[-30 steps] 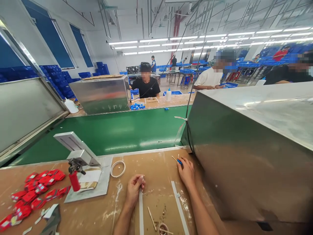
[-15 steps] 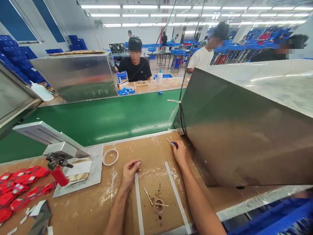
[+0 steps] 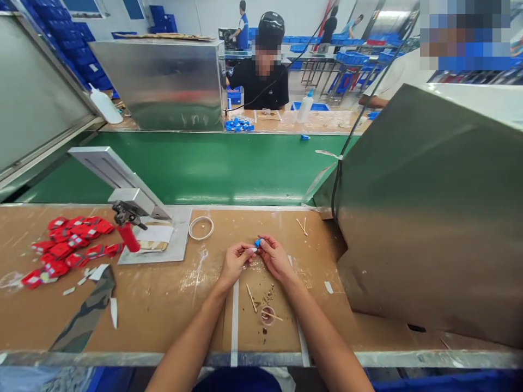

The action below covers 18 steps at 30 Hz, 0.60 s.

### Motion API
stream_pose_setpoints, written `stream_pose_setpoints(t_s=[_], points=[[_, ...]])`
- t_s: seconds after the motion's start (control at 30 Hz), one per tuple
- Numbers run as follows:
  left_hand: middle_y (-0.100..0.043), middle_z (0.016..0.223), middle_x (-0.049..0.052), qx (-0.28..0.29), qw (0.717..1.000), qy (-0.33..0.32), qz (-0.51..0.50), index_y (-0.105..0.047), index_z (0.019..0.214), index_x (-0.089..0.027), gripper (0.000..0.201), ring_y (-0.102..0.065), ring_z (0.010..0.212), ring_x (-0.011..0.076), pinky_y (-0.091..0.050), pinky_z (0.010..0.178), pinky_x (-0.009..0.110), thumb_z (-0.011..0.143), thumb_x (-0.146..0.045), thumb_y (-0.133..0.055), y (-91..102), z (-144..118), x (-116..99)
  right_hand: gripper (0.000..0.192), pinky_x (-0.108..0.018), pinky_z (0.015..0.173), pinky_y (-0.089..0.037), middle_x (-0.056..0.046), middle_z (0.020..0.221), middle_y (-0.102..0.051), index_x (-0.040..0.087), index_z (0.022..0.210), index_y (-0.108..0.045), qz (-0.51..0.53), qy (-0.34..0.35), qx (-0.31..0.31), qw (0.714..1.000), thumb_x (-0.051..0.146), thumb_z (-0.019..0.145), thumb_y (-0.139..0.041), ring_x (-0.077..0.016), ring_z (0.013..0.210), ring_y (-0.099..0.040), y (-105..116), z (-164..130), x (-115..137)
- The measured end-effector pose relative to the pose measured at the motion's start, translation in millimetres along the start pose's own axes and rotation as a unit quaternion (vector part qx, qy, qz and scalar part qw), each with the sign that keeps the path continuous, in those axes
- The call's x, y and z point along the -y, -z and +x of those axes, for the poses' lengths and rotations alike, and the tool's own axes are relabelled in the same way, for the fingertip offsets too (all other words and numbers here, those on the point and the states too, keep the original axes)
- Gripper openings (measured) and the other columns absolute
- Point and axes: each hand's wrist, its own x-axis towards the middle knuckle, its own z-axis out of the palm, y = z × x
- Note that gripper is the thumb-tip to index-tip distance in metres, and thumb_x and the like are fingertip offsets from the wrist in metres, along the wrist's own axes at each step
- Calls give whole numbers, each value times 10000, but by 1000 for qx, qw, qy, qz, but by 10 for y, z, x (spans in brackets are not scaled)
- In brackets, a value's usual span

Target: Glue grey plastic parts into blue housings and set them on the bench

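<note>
My left hand (image 3: 236, 262) and my right hand (image 3: 276, 258) meet over the brown table covering, both closed in a pinch. Between the right fingertips is a small blue piece (image 3: 257, 243). The left fingertips hold a small white piece (image 3: 253, 250) right against it; its exact kind is too small to tell. Below the hands, a small round cup (image 3: 267, 314) of dark reddish stuff has a thin stick (image 3: 274, 315) lying across it. Another pale stick (image 3: 250, 298) lies beside dark crumbs (image 3: 269, 294), between two white tape strips (image 3: 235, 326).
At left stand a metal stand with a red handle (image 3: 129, 238) and a pile of red pieces (image 3: 67, 247). A tape roll (image 3: 201, 228) lies behind my left hand, two thin sticks (image 3: 302, 226) at right. A large metal box (image 3: 412, 218) borders the right; a person (image 3: 261, 81) sits across the green belt (image 3: 196, 169).
My right hand has come left from the two thin sticks, bringing the blue piece to my left hand. The hands were apart and now touch. The view has turned and tilted down.
</note>
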Motion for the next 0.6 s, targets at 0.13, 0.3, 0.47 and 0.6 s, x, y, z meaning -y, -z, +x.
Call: stream_pose_setpoints(t_s=[0.13, 0.3, 0.47, 0.6], points=[[-718, 678, 29, -34, 999, -20, -5, -745, 815, -143, 542, -573, 545, 108, -484, 556, 240, 613, -629, -876, 19, 25, 1, 508, -300, 672, -554, 2, 761, -705, 221, 856, -702, 18, -23, 10, 1000, 554, 557, -941, -138, 657, -612, -33, 17, -18], [-713, 668, 21, -56, 998, -33, -3, -751, 815, -150, 523, -566, 545, 112, -471, 542, 241, 612, -614, -882, 69, 51, 6, 493, -291, 674, -534, 11, 741, -702, 223, 825, -693, 9, -26, 11, 1000, 547, 550, -944, -135, 652, -603, -47, 9, -18], [-696, 649, 11, -58, 998, -37, 2, -716, 784, -145, 523, -554, 518, 101, -459, 516, 226, 603, -604, -888, 51, 46, -12, 466, -274, 660, -502, 20, 709, -688, 211, 798, -685, -19, -20, 17, 999, 528, 564, -936, -128, 635, -590, -78, -2, -16], [-665, 609, -14, -61, 997, -37, 4, -637, 747, -159, 535, -538, 476, 87, -426, 478, 201, 600, -610, -884, 38, 40, -24, 437, -261, 642, -477, 27, 672, -677, 204, 772, -691, -42, -12, 19, 999, 508, 576, -936, -124, 616, -577, -108, -19, 0]])
